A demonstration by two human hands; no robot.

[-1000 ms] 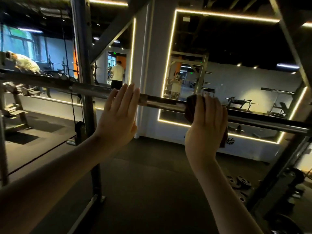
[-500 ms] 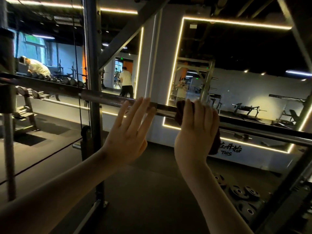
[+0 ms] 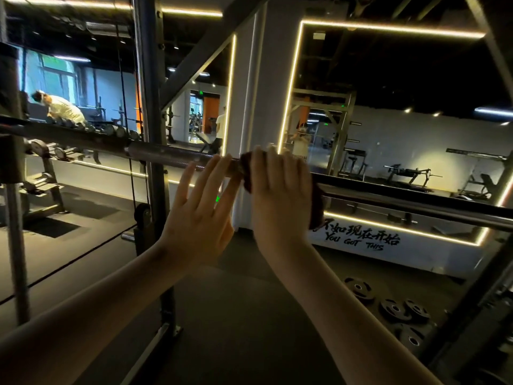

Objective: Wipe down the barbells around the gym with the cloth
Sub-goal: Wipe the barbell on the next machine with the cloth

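A long steel barbell (image 3: 166,155) runs across the view at chest height, sloping down to the right. My right hand (image 3: 280,195) is wrapped over the bar with a dark cloth (image 3: 316,209) under its palm; the cloth's edges show at both sides of the hand. My left hand (image 3: 202,209) is raised just left of it, fingers straight and spread, their tips at the bar. It holds nothing. The two hands nearly touch.
A rack upright (image 3: 151,112) stands behind the bar on the left. Several weight plates (image 3: 394,309) lie on the floor at the lower right. A dumbbell rack (image 3: 44,162) stands at the far left, with a person (image 3: 63,108) bent over behind it. Mirrors line the wall.
My right hand has slid the cloth leftward along the bar toward my left hand. The left hand's fingers have spread. The camera has tilted down a little.
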